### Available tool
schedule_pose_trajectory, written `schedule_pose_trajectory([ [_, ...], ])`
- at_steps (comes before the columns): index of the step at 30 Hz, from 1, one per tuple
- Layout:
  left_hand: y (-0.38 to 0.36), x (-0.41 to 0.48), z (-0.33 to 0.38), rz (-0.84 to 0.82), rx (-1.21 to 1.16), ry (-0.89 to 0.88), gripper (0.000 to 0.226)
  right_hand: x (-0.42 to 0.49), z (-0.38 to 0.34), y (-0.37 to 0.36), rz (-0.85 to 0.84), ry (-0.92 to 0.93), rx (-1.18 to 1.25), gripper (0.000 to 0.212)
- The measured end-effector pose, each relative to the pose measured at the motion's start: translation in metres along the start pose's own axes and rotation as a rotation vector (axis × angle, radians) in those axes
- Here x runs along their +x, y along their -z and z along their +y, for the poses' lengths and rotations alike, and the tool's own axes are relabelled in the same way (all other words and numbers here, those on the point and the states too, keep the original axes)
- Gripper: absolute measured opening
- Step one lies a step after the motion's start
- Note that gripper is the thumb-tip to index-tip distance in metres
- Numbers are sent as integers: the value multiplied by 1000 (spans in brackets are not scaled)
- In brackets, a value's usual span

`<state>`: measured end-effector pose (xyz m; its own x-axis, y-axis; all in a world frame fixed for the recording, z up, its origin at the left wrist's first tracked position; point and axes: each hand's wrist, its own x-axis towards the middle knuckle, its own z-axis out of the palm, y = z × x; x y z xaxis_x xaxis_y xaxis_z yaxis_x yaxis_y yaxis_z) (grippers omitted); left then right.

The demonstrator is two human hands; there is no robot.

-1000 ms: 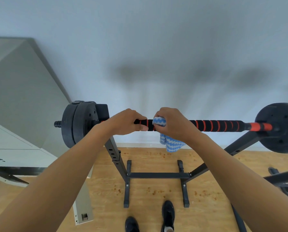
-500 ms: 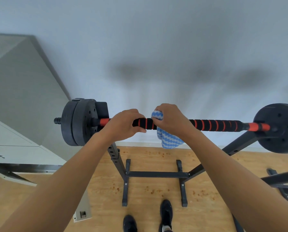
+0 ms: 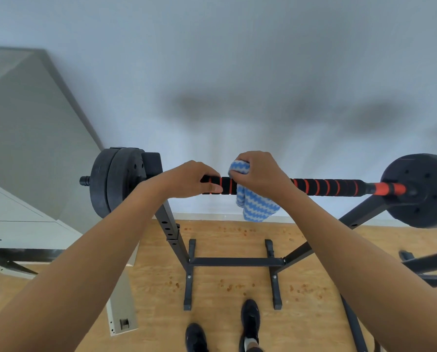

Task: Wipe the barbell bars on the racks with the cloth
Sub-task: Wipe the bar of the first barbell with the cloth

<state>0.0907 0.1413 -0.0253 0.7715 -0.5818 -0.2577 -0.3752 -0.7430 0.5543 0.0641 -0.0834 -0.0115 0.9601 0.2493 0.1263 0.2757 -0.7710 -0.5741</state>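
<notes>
Both hands are on the barbell bar, close together near its left end. Left hand is wrapped around the black-and-orange grip, thumb underneath, steadying it. Right hand is closed over the blue-and-white cloth, pressing it onto the bar; the cloth bunches above the bar at the knuckles and its loose end hangs below. A short stretch of exposed grip separates the two hands.

Bar condition: seated horizontally on the rack, black weight plates at the left end and a further plate at the right. Rack feet stand on a wooden floor marked with small reddish specks. The person's dark shoes are just in front of the rack base.

Step in hand, as judged: wiping the left portion of the grip. Whether the cloth fully encircles the bar cannot be confirmed, since the right hand covers the contact area.

Next move, as judged: the long stretch of grip toward the right plate appears not yet covered. It calls for sliding the cloth rightward under firm pressure while the left hand holds the bar against rolling on its supports. A second rack is partly visible at the right edge; any bar on it is out of view.
</notes>
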Motion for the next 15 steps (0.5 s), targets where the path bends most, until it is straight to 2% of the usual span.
schedule_pose_trajectory([
  [3,-16,-9,3,165,166,-61,40,2,-2,-7,15,-31,-34,20],
  [5,-22,-12,4,204,219,-81,34,0,-3,-7,-20,-18,-58,19],
  [8,-19,-11,1,178,209,-105,20,-4,-4,-4,-65,24,-86,18],
  [11,-13,-7,-3,120,113,-107,17,-7,-3,-1,-74,72,-88,20],
  [15,-3,-1,-5,31,-21,-52,14,-14,-5,0,-162,137,-102,8],
])
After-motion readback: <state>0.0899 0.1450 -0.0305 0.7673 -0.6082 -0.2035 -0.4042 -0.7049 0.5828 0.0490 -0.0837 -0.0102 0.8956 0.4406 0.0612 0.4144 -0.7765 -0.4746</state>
